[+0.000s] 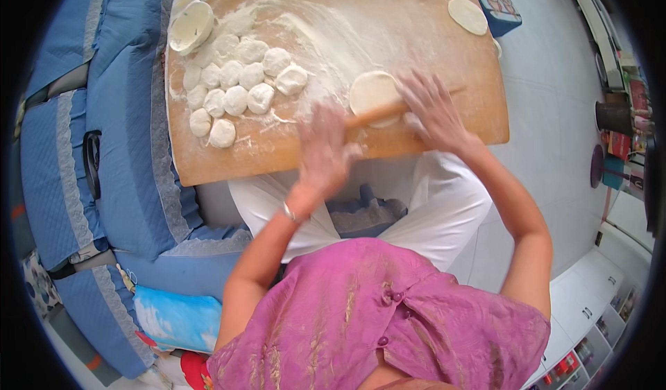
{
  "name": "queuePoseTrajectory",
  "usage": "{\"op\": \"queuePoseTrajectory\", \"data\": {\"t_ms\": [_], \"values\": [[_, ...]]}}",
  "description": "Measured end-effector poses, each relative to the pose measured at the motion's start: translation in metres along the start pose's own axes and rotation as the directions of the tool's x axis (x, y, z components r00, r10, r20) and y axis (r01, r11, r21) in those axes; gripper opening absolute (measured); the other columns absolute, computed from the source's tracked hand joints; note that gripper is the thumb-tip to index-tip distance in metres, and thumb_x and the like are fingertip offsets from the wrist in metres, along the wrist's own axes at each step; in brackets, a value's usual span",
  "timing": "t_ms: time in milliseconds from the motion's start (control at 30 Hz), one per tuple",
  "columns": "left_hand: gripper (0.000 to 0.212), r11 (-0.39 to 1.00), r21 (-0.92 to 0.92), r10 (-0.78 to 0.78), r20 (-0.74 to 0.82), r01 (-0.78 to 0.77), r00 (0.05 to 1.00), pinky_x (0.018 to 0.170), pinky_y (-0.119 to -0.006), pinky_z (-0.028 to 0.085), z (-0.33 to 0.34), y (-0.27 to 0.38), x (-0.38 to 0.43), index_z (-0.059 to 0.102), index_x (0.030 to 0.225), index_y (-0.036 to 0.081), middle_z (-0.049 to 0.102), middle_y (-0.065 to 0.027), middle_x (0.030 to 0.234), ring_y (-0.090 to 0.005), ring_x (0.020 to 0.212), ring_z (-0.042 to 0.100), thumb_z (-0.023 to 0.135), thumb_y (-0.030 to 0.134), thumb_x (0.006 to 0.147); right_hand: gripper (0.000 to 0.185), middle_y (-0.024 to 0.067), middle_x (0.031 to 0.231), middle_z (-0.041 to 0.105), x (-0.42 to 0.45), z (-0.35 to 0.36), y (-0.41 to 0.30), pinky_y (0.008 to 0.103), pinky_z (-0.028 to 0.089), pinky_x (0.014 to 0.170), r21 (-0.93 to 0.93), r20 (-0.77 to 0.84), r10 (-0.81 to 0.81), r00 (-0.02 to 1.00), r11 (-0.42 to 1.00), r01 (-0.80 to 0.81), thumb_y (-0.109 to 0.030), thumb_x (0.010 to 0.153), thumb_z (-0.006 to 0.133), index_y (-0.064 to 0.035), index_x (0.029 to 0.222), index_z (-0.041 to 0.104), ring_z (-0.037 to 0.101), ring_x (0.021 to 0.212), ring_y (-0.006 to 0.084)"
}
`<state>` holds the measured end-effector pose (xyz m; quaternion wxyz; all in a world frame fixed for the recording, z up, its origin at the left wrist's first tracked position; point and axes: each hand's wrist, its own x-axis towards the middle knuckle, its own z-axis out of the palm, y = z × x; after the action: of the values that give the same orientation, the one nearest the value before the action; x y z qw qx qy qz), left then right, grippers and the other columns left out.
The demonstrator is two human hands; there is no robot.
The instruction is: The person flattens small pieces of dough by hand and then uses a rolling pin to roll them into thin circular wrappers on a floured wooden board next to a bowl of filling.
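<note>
A wooden rolling pin lies slantwise across the lower part of a flat round dough wrapper on the floured wooden board. My left hand, blurred, is over the pin's left end and hides it. My right hand presses on the pin towards its right end, fingers stretched forward, with the thin tip showing beyond. Left of the wrapper sits a cluster of several floured dough pieces. Loose flour is smeared behind them.
A bowl of flour stands at the board's left edge. Several rolled wrappers lie along its far right side. A blue quilted sofa borders the left. A blue box-like object stands beyond the right edge, above the tiled floor.
</note>
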<state>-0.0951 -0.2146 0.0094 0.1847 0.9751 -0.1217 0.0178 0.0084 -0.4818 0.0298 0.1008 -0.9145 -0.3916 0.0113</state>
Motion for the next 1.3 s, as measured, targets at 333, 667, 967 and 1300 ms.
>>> {"op": "queuePoseTrajectory", "data": {"t_ms": [333,667,967,1300], "values": [[0.076,0.998,0.053,-0.019,-0.016,0.020,1.000,0.118,-0.061,-0.002,-0.016,-0.004,0.012,0.023,0.153,-0.003,0.020,-0.0228,0.161,-0.0404,0.152,0.006,0.049,0.042,0.097,0.058,0.0090,0.159,0.030,0.021,0.017,0.023,0.0466,0.007,0.124,-0.015,-0.061,-0.097,0.993,0.995,0.096,-0.032,0.098,0.050,-0.0146,0.151,0.035,0.017,0.150,0.0281],[0.068,0.954,0.229,-0.139,-0.243,0.196,0.960,0.117,-0.063,0.002,-0.022,-0.054,0.075,0.030,0.149,-0.008,0.022,-0.0243,0.160,-0.0416,0.150,0.010,0.042,0.040,0.102,0.055,0.0093,0.159,0.028,0.124,0.032,0.038,0.0450,0.007,0.124,-0.074,-0.214,-0.019,0.977,0.997,0.003,-0.044,0.104,0.035,-0.0141,0.150,0.037,0.016,0.150,0.0269],[0.054,0.996,-0.083,0.018,-0.176,-0.033,0.984,0.118,-0.055,0.020,-0.001,0.007,-0.021,0.047,0.140,-0.002,0.046,-0.0210,0.146,-0.0397,0.144,0.032,0.062,0.014,0.090,0.051,0.0145,0.146,0.046,-0.040,-0.020,-0.029,0.0487,0.030,0.116,0.094,-0.008,-0.057,0.998,0.994,0.058,-0.015,0.089,0.065,-0.0086,0.138,0.052,0.042,0.137,0.0326],[0.035,0.973,-0.118,0.150,-0.327,-0.198,0.933,0.097,-0.041,0.044,-0.004,-0.004,-0.008,0.058,0.114,-0.001,0.059,-0.0149,0.118,-0.0330,0.113,0.054,0.061,0.001,0.079,0.034,0.0164,0.118,0.065,0.087,0.008,-0.018,0.0415,0.049,0.094,0.449,-0.208,0.171,0.963,0.891,-0.061,-0.012,0.084,0.070,-0.0063,0.118,0.067,0.060,0.110,0.0370]]}}
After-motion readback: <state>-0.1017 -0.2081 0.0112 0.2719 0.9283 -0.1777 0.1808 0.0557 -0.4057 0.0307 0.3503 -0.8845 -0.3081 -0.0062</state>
